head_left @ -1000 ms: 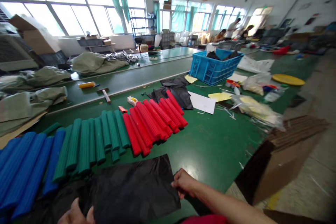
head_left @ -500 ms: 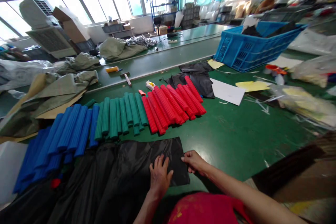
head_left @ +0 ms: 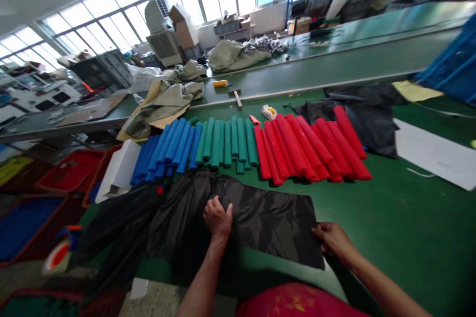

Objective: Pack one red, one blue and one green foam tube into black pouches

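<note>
A black fabric bag (head_left: 275, 223) lies stretched along the near side of the green table. My right hand (head_left: 332, 240) pinches its right edge between thumb and fingers. Farther left, my left hand (head_left: 218, 215) rests on the bag with its fingers curled down into the cloth, the fingertips partly hidden. More black bags (head_left: 122, 228) lie bunched to the left. Just beyond the cloth runs a row of ribbed sticks: blue sticks (head_left: 174, 141), green sticks (head_left: 223, 141) and red sticks (head_left: 297, 148).
Behind the sticks are a tape dispenser (head_left: 269, 112), a scraper-like tool (head_left: 237, 99) and a yellow roll (head_left: 220, 83). Another black bag (head_left: 372, 114) and a white sheet (head_left: 435, 151) lie right, near a blue crate (head_left: 453, 64). A white box (head_left: 119, 171) stands left, above red bins (head_left: 70, 171).
The view has swung left. My left hand has shifted left along the bag, its fingers going from spread to curled. My right hand keeps its pinch on the edge, and more cloth lies between them.
</note>
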Demonstrator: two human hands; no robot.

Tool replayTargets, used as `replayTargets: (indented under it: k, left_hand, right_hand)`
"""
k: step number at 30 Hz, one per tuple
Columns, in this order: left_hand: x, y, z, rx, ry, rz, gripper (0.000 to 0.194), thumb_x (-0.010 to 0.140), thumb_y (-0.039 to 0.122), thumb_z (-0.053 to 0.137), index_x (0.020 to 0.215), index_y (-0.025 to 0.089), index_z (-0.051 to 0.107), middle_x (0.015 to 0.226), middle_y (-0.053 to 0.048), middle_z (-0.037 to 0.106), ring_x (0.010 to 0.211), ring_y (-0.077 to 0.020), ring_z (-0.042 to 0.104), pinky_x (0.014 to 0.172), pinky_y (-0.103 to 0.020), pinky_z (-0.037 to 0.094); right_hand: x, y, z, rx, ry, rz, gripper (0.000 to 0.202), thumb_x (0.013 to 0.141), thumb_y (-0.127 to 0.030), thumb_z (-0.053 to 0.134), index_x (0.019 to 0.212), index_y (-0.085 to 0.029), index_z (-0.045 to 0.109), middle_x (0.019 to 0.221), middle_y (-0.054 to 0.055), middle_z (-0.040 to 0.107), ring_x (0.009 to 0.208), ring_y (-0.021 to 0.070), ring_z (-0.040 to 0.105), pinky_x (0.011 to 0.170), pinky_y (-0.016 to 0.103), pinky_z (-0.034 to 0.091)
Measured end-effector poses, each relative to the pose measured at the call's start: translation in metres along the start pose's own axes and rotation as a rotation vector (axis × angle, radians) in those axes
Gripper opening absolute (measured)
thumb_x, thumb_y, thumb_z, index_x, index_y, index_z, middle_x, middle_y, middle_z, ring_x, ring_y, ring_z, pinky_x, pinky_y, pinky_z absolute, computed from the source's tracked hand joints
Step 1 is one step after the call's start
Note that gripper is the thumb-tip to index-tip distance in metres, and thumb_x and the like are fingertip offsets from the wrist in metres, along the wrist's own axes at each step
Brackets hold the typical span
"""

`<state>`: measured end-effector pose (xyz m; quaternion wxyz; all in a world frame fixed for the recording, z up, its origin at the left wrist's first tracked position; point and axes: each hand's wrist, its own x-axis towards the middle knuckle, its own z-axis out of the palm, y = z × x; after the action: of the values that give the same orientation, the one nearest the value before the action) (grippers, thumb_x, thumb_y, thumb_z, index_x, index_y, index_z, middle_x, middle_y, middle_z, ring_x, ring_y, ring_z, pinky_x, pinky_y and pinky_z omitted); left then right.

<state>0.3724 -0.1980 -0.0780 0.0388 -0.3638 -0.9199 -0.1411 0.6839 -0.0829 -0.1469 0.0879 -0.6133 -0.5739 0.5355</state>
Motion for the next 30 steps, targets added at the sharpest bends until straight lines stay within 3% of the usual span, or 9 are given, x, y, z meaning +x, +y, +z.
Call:
replayTargets:
  k: [5,8,10,12,15,18,24,27,30]
  left_hand:
    - [0.011,-0.015,-0.001,-0.134,-0.239,-0.098,0.035,0.084,0.028,0.053,0.114,0.011,0.054,0.104,-0.015,0.066,0.094,-0.0248,0.063,0.076,-0.033,0.041]
    - [0.011,-0.009,-0.019,-0.244,-0.231,-0.075,0.029,0.087,0.028,0.047,0.112,0.014,0.055,0.076,-0.006,0.068,0.074,-0.0191,0.064,0.066,-0.028,0.041]
    - [0.005,0.004,-0.039,-0.381,-0.159,0.011,0.026,0.087,0.029,0.046,0.108,0.016,0.057,0.067,-0.001,0.064,0.066,-0.0167,0.062,0.064,-0.026,0.042]
    - [-0.008,0.024,-0.063,-0.507,-0.044,0.158,0.023,0.087,0.028,0.048,0.103,0.017,0.059,0.073,-0.002,0.065,0.068,-0.0160,0.061,0.065,-0.026,0.044]
    - [-0.036,0.058,-0.091,-0.612,0.142,0.477,0.020,0.087,0.021,0.048,0.103,0.018,0.059,0.088,-0.005,0.067,0.079,-0.0162,0.063,0.073,-0.027,0.049]
    - [-0.060,0.083,-0.102,-0.689,0.188,0.678,0.022,0.084,0.013,0.046,0.102,0.019,0.057,0.087,-0.005,0.067,0.080,-0.0158,0.063,0.074,-0.027,0.050]
    - [-0.070,0.091,-0.104,-0.808,-0.250,0.378,0.005,0.080,0.016,0.053,0.081,0.018,0.057,0.072,-0.001,0.061,0.067,-0.0127,0.056,0.061,-0.023,0.044]
    - [-0.072,0.087,-0.107,-0.841,-0.317,0.295,0.007,0.075,0.016,0.058,0.081,0.017,0.062,0.074,-0.001,0.061,0.067,-0.0117,0.054,0.060,-0.022,0.040]
    - [-0.073,0.087,-0.103,-0.846,-0.278,0.226,0.004,0.070,0.014,0.061,0.072,0.018,0.062,0.072,0.001,0.060,0.066,-0.0101,0.051,0.059,-0.022,0.036]
  right_hand:
    - [0.000,-0.004,0.000,-0.199,0.071,-0.009,0.018,0.078,-0.037,0.053,0.070,-0.022,0.048,0.045,0.004,0.053,0.040,0.0207,0.052,0.043,0.029,0.033]
    - [-0.012,-0.024,0.001,-0.282,0.293,-0.143,0.028,0.074,-0.045,0.059,0.074,-0.023,0.042,0.066,0.008,0.059,0.059,0.0232,0.057,0.054,0.031,0.036]
    - [-0.028,-0.050,0.006,-0.250,0.330,-0.302,0.033,0.075,-0.052,0.057,0.075,-0.023,0.041,0.071,0.007,0.058,0.066,0.0219,0.056,0.059,0.031,0.037]
    - [-0.049,-0.084,0.013,-0.062,0.072,-0.446,0.035,0.080,-0.056,0.051,0.079,-0.021,0.045,0.069,0.003,0.056,0.065,0.0185,0.054,0.061,0.029,0.040]
    - [-0.086,-0.137,0.023,0.255,-0.277,-0.602,0.045,0.083,-0.056,0.052,0.107,-0.018,0.047,0.094,0.006,0.059,0.081,0.0183,0.056,0.068,0.028,0.044]
    - [-0.117,-0.175,0.026,0.392,-0.336,-0.705,0.042,0.084,-0.052,0.055,0.106,-0.016,0.050,0.093,0.005,0.057,0.086,0.0190,0.054,0.073,0.029,0.045]
    - [-0.125,-0.182,0.032,0.565,-0.329,-0.653,0.033,0.087,-0.048,0.053,0.085,-0.015,0.059,0.077,0.001,0.057,0.075,0.0162,0.050,0.069,0.026,0.044]
    - [-0.117,-0.169,0.042,0.642,-0.363,-0.526,0.035,0.084,-0.050,0.057,0.079,-0.016,0.061,0.072,0.001,0.058,0.072,0.0169,0.053,0.066,0.026,0.045]
    - [-0.111,-0.162,0.048,0.672,-0.404,-0.395,0.036,0.077,-0.053,0.064,0.075,-0.017,0.064,0.070,0.001,0.061,0.067,0.0172,0.055,0.061,0.026,0.047]
